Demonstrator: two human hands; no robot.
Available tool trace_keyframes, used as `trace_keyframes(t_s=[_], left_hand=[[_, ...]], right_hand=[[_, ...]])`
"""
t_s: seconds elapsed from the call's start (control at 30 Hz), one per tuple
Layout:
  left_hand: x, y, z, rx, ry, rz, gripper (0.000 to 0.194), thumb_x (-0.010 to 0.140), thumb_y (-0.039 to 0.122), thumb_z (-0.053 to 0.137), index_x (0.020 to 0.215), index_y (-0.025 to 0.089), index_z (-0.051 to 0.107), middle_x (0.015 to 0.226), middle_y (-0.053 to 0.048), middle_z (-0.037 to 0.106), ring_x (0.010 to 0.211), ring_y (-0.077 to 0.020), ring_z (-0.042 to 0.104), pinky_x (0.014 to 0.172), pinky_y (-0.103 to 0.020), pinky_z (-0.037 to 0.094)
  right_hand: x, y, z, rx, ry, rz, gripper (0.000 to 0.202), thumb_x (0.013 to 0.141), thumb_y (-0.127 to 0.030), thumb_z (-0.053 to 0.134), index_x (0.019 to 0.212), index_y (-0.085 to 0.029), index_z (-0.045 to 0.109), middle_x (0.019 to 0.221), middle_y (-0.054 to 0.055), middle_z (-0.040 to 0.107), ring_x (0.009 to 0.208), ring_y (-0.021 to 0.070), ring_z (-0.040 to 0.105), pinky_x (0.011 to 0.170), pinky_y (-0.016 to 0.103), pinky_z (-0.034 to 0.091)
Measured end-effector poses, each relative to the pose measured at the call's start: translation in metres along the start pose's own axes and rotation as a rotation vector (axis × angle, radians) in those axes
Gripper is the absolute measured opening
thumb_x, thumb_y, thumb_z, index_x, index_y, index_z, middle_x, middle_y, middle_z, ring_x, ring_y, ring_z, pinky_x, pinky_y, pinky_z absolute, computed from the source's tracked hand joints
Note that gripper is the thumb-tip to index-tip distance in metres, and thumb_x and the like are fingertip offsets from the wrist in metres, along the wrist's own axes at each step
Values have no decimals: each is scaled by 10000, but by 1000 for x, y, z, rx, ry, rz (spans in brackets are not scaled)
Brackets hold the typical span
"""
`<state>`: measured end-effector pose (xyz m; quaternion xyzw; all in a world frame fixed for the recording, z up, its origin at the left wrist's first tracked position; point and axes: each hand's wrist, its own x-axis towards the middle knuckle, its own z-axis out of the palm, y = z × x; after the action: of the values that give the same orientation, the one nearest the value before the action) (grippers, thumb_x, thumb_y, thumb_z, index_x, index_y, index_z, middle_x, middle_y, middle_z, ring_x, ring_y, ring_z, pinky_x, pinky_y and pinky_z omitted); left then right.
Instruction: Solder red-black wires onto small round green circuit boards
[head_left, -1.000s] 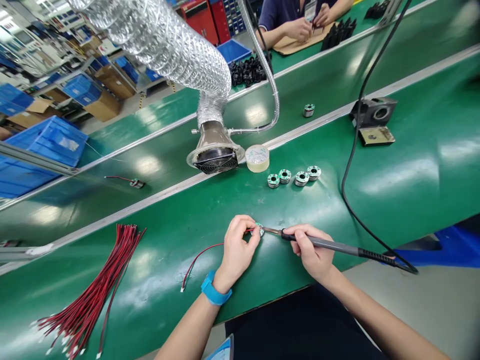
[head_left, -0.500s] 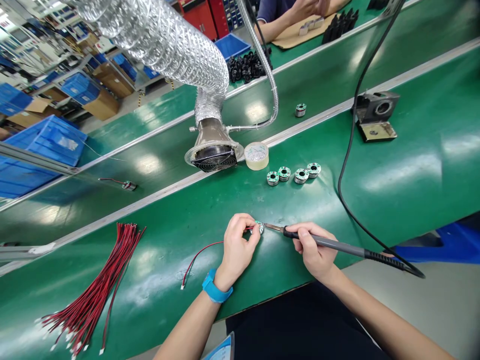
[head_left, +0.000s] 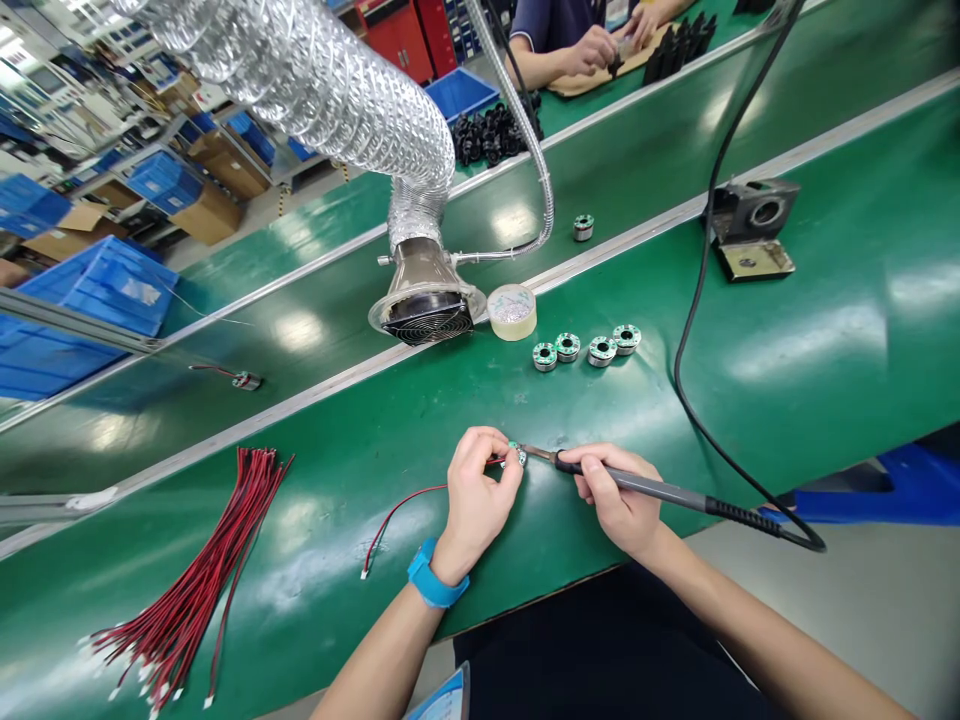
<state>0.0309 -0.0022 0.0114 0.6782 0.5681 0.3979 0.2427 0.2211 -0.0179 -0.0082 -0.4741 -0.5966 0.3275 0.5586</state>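
The left hand [head_left: 482, 480] had its thumb and fingertips pinched together on a red wire [head_left: 420, 491], at the near edge of a round part [head_left: 517, 457] on the green bench [head_left: 360, 430]; those fingers hid much of the part. The right hand [head_left: 619, 495] was closed in a pen grip around a soldering iron [head_left: 660, 490], whose tip reached the part, though whether it touched could not be told. Beyond the hands, four similar round pieces [head_left: 601, 361] stood in two pairs, near a roll of clear tape [head_left: 512, 315]. The tape sat just beside an extractor hood [head_left: 418, 270], and its foil duct [head_left: 360, 110] cut across the view of the far bench. A black cable [head_left: 679, 350] ran from the iron past the right side of the work and crossed in front of a metal stand [head_left: 754, 215]. To the left lay a bundle of red and black wires [head_left: 206, 575], well apart from the hands. Across the belt, a co-worker's hands [head_left: 592, 50] worked near a heap of black pieces [head_left: 491, 137] and a blue tray [head_left: 459, 93].
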Motion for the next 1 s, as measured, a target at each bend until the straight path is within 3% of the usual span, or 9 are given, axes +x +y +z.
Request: trace_keyframes(t_s=[0.27,0.47,0.7,0.83,0.93,1.0], left_hand=[[-1,1,3,29,22,-1,175,897,140,620,749,210,557,928,-39,641,902,-191,625,797,-322,481],[0,1,4,58,12,-8,190,895,142,625,739,211,543,923,-41,635,896,-193,614,792,-323,471],[2,0,2,79,19,36,213,908,159,622,724,213,527,863,-27,636,795,-174,606,712,-284,465],[4,-5,2,93,50,108,223,931,189,612,727,216,527,842,-23,644,756,-166,623,678,-262,480],[4,-10,1,123,62,139,225,943,191,590,728,215,528,849,-25,654,752,-156,638,673,-242,493],[4,-13,2,137,69,159,228,949,192,584,730,215,526,843,-25,653,739,-150,639,667,-232,498]], right_hand=[[-2,3,1,26,8,40,313,1064,-362,515,937,-211,758,546,-35,610,477,136,600,486,264,465],[-5,4,1,87,86,59,282,1068,-310,525,950,-220,765,535,-48,581,459,122,577,482,251,449],[2,1,-2,21,87,-28,284,1066,-277,506,943,-221,755,530,-55,584,443,116,579,467,237,460],[46,-4,-22,-99,92,-120,307,1072,-315,491,984,-215,767,576,-34,632,476,125,605,503,247,499],[105,-4,-44,-163,92,-93,331,1082,-389,492,1132,-214,769,729,6,716,592,140,669,578,251,543],[152,6,-54,-259,54,-95,352,1083,-421,491,1228,-230,748,896,40,764,753,166,724,716,270,585]])
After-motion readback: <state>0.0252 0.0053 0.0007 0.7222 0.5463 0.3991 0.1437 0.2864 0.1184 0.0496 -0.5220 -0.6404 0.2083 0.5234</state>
